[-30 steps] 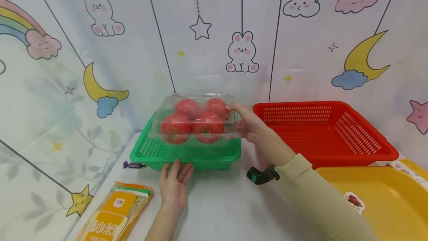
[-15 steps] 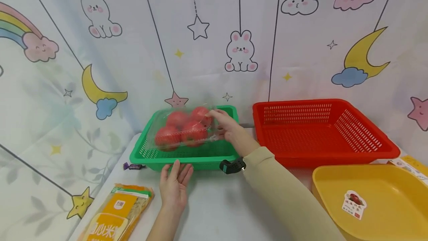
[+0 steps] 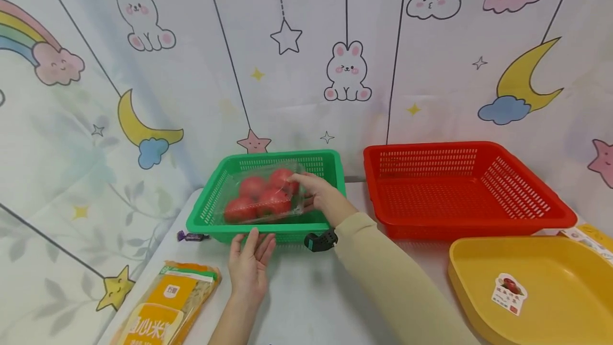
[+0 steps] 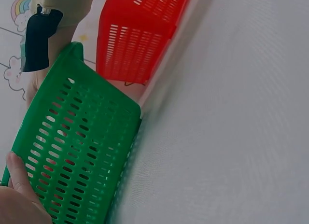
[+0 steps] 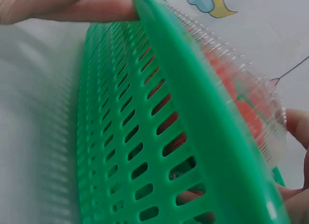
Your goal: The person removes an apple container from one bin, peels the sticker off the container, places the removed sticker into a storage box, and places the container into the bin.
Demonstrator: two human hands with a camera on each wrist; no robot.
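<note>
A clear plastic box of red tomatoes [image 3: 273, 201] lies slightly tilted inside the green basket [image 3: 287, 228]. My right hand [image 3: 318, 193] grips the box by its right end, thumb on top; in the right wrist view, part of that hand [image 5: 299, 161] shows behind the basket rim. My left hand [image 3: 249, 265] touches the basket's front rim with its fingers fairly straight. In the left wrist view, a finger of the left hand [image 4: 21, 180] rests against the slotted green wall. A dark band hangs at my right wrist.
To the right stands a red basket [image 3: 431, 196], with a yellow tray [image 3: 565, 292] in front of it. A yellow food packet [image 3: 167, 302] lies front left, and a small purple-wrapped candy [image 3: 191, 236] beside the green basket. A patterned cloth hangs behind.
My right hand has brought the tomato box down and to the left, from above the green basket into it. The left hand has stayed at the front rim.
</note>
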